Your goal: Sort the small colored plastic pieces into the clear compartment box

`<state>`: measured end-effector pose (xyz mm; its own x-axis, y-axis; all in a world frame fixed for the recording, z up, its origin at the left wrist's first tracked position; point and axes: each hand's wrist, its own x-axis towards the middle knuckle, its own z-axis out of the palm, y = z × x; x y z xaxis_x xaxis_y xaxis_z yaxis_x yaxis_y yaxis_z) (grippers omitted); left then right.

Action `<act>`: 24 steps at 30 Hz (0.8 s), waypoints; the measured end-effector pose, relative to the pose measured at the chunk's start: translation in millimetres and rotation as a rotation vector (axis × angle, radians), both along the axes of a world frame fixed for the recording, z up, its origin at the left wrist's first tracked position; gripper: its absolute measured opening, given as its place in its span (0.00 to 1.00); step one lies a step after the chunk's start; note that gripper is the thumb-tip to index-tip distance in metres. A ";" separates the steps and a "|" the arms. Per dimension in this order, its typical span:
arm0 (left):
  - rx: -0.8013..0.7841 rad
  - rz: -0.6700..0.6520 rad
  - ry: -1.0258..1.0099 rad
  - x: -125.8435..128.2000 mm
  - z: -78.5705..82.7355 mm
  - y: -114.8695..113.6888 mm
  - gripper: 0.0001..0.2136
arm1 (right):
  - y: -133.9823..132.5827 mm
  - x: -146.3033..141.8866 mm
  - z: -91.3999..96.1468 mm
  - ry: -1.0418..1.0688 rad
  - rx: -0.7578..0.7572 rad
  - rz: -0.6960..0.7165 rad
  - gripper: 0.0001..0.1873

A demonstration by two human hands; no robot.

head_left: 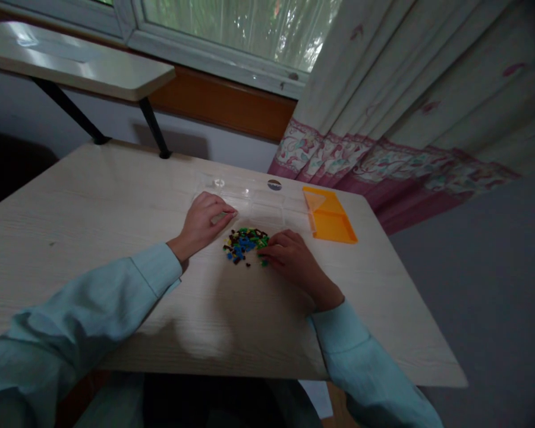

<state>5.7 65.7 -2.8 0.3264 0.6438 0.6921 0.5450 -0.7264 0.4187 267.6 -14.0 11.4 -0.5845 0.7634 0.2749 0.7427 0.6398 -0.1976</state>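
A small heap of tiny coloured pieces [243,242], in blue, green, yellow and dark brown, lies on the table between my hands. My right hand [291,257] is at the heap's right edge, fingertips down on the green pieces, its fingers drawn together; whatever is between them is too small to make out. My left hand [208,221] hovers just left of and beyond the heap, thumb and forefinger pinched together, with any held piece too small to name. Behind the hands sits a clear plastic tray [267,208] with compartments.
To the right lies an orange open box [334,224], the clear plastic overlapping its left side. A round dark disc [274,185] is near the table's back edge. A raised shelf [84,65] on black legs stands at back left. A curtain [361,119] hangs behind the table [116,196].
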 end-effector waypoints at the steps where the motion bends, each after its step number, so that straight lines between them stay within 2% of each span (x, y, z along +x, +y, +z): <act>1: -0.003 0.002 -0.003 0.1 -0.3 0.6 0.12 | -0.3 -0.3 0.3 0.000 0.001 -0.002 0.09; 6: -0.013 0.050 -0.001 -3.0 -0.8 5.9 0.13 | -1.8 -3.3 1.9 0.028 -0.011 -0.019 0.07; 13: 0.000 0.106 0.052 -13.0 2.5 12.6 0.10 | -0.3 -7.8 -2.5 0.042 -0.045 -0.019 0.04; 20: -0.005 0.191 0.101 -16.1 -7.1 21.5 0.08 | -3.4 -15.1 -4.5 0.062 -0.021 -0.021 0.04; 24: -0.001 0.191 0.128 -16.7 -8.8 23.7 0.08 | -4.8 -19.8 -4.9 0.116 0.000 -0.004 0.05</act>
